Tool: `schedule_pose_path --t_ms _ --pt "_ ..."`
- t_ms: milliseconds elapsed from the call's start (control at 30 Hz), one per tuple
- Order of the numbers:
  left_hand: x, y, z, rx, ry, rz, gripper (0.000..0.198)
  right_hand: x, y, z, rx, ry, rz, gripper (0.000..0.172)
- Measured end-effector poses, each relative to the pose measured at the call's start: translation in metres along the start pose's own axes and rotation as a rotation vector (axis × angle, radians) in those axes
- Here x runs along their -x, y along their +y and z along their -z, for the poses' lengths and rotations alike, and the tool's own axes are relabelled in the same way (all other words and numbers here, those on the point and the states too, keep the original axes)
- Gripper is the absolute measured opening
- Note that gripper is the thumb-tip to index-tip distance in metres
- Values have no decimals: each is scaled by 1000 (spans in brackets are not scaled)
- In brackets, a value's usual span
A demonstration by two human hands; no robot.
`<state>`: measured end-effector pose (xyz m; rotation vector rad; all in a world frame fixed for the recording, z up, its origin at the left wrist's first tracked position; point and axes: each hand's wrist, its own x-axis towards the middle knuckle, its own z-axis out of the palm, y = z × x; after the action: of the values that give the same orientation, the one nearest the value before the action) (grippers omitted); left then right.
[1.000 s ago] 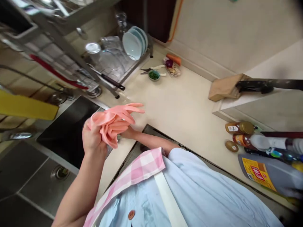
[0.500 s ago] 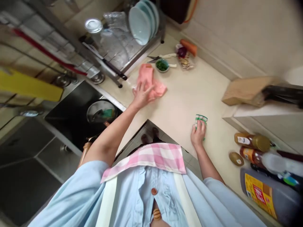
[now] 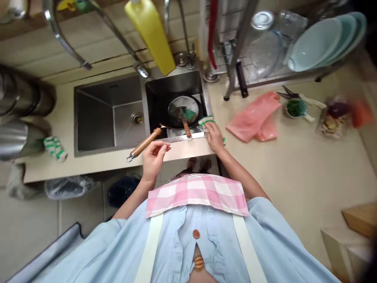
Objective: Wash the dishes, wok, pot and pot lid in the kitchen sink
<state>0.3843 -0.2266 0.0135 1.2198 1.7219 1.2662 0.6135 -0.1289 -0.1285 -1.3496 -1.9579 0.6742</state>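
Note:
My right hand [image 3: 214, 137] grips a green-and-white striped cloth [image 3: 206, 121] at the counter edge beside the right sink basin. My left hand [image 3: 153, 159] hovers at the sink's front edge, fingers curled in toward the thumb, with nothing visible in it. Close to it, the wooden handle [image 3: 145, 144] of a dark frying pan [image 3: 194, 125] sticks out over the edge. A round lid or plate [image 3: 176, 103] lies in the pan, with a wooden-handled utensil [image 3: 186, 127] and a green scrub pad [image 3: 189, 114]. Pink cloth or gloves [image 3: 255, 118] lie right of my right hand.
A dish rack [image 3: 253, 80] with plates [image 3: 315, 43] and glass jars stands behind the right counter. Scissors [image 3: 290, 93], a bowl of chopped greens [image 3: 295, 108] and bagged vegetables [image 3: 334, 122] lie below it. Faucets [image 3: 141, 70] and a yellow bottle [image 3: 153, 37] overhang the sink.
My view has turned left to the sink. My left hand has left the pink item and moved to the pan handle. My right hand has carried the striped cloth to the sink's edge.

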Motion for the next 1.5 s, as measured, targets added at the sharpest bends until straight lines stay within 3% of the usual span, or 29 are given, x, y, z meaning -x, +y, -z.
schedule_pose_path --t_ms 133,233,367,533,700,833,933,1033,1133,1200,1300,1367,1433,1500 --pt "40 -23 55 -56 243 165 22 30 -13 -8 -132 -242 287 38" --pt "63 -32 77 -62 362 247 23 48 -21 -17 -168 -394 394 37" --pt "77 -39 85 20 359 339 25 42 -39 -48 -193 -479 467 39" --pt "73 -57 98 129 324 389 31 19 -83 -106 -194 -553 652 40" --pt "70 -79 132 243 331 443 38 9 -143 -168 -216 -598 740 39" --pt "81 -95 174 299 430 461 43 14 -196 -212 -249 -612 642 41" --pt "99 -107 209 323 529 495 46 13 -256 -251 -302 -582 566 40" --pt "121 -118 243 340 632 531 49 0 -330 -303 -326 -631 586 37" --pt "141 -132 277 336 728 544 50 -21 -387 -357 -130 -764 717 34" --pt "152 -143 299 320 777 549 49 -33 -404 -378 76 -835 813 31" --pt "158 -157 328 290 825 536 44 -47 -404 -380 281 -847 863 31" --pt "150 -163 344 274 827 511 41 -62 -397 -367 336 -845 764 31" --pt "127 -162 354 303 768 467 40 -88 -389 -349 326 -814 507 29" --pt "89 -153 354 396 652 395 42 -122 -380 -323 172 -699 183 26"
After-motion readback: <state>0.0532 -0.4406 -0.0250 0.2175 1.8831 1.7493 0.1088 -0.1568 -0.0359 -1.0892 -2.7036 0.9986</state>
